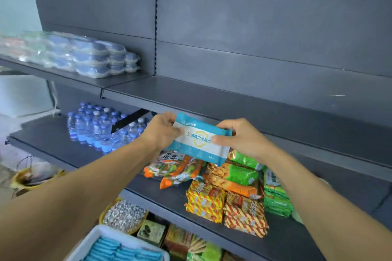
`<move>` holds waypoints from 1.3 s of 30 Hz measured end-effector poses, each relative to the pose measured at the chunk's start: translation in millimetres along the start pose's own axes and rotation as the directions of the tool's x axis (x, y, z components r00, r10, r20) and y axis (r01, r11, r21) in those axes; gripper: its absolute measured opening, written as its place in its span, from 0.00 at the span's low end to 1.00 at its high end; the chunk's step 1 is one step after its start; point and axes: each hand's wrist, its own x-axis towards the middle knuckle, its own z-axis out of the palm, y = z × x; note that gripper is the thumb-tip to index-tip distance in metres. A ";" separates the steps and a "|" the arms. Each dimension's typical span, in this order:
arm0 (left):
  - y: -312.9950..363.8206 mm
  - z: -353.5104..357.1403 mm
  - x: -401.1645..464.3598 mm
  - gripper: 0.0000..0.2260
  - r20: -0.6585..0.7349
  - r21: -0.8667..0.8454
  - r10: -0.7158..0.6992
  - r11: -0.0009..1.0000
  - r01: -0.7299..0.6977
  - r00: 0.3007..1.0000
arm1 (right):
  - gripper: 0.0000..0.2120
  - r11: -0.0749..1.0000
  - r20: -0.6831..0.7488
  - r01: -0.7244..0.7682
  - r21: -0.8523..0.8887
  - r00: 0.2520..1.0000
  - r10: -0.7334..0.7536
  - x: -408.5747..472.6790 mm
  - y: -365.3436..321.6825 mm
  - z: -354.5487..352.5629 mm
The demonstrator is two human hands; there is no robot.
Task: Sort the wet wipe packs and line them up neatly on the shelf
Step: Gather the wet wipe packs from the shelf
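Between your two hands, held up in the air in front of the bare shelf (244, 104), is one wet wipe pack (200, 139) — you have not set it down yet. Your left hand (162, 131) pinches its left short edge, thumb on the printed face and fingers curled behind; your right hand (237, 136) does the same at the right edge, so both are closed on the pack and neither has a finger free.

To place it well, I would level it first: it sits tilted, the right end lower than the left. Carry it up and forward from your hands onto the bare shelf, face outward, and square its long edge to the shelf's front lip — that first pack probably sets the line for the rest. Let go one hand at a time so it does not slump.

It is a flat, soft pouch, blue with a white label panel and blue lettering, sealed at both ends; it will likely flex rather than stand stiffly.

Below your hands, snack packets (224, 193) crowd the lower shelf. Near your left elbow, a white bin (93, 237) holds more blue packs (118, 250). Left of your left hand stand water bottles (99, 127).
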 end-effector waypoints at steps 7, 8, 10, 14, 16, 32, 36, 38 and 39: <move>-99.4 -103.2 -21.7 0.11 0.068 0.141 -0.091 0.987 0.081 0.993 | 0.09 0.984 0.129 -0.117 -0.135 0.983 0.135 -0.6 -30.9 145.7; -118.0 -117.1 -22.9 0.10 0.089 0.197 -0.103 0.977 0.083 0.991 | 0.09 0.981 0.150 -0.134 -0.139 0.976 0.155 -1.7 -29.6 168.1; -155.1 -143.0 -25.7 0.06 0.120 0.367 -0.103 0.929 0.052 0.987 | 0.09 0.968 0.163 -0.172 -0.182 0.966 0.202 -5.4 -22.3 209.4; -226.1 -185.9 -35.7 0.10 0.227 0.626 -0.172 0.780 -0.009 0.959 | 0.08 0.935 0.159 -0.278 -0.219 0.936 0.316 -20.9 3.6 276.9; -260.0 -198.2 -39.6 0.10 0.264 0.668 -0.212 0.744 -0.019 0.941 | 0.08 0.912 0.125 -0.328 -0.247 0.922 0.366 -28.7 20.6 304.6; -465.8 -172.0 -35.9 0.08 0.342 0.815 -0.559 0.577 0.058 0.755 | 0.11 0.650 0.066 -0.673 -0.353 0.675 0.735 -74.4 194.2 453.5; -505.0 -150.6 -15.9 0.12 0.418 0.800 -0.564 0.600 0.006 0.712 | 0.15 0.608 0.079 -0.677 -0.414 0.639 0.765 -78.1 224.6 481.6; -526.9 -139.6 -2.3 0.14 0.465 0.787 -0.558 0.616 -0.032 0.687 | 0.13 0.624 0.105 -0.658 -0.421 0.648 0.754 -75.6 238.3 497.2; -538.4 -133.8 5.1 0.15 0.489 0.778 -0.557 0.626 -0.048 0.672 | 0.12 0.628 0.109 -0.658 -0.415 0.650 0.752 -72.5 245.2 505.2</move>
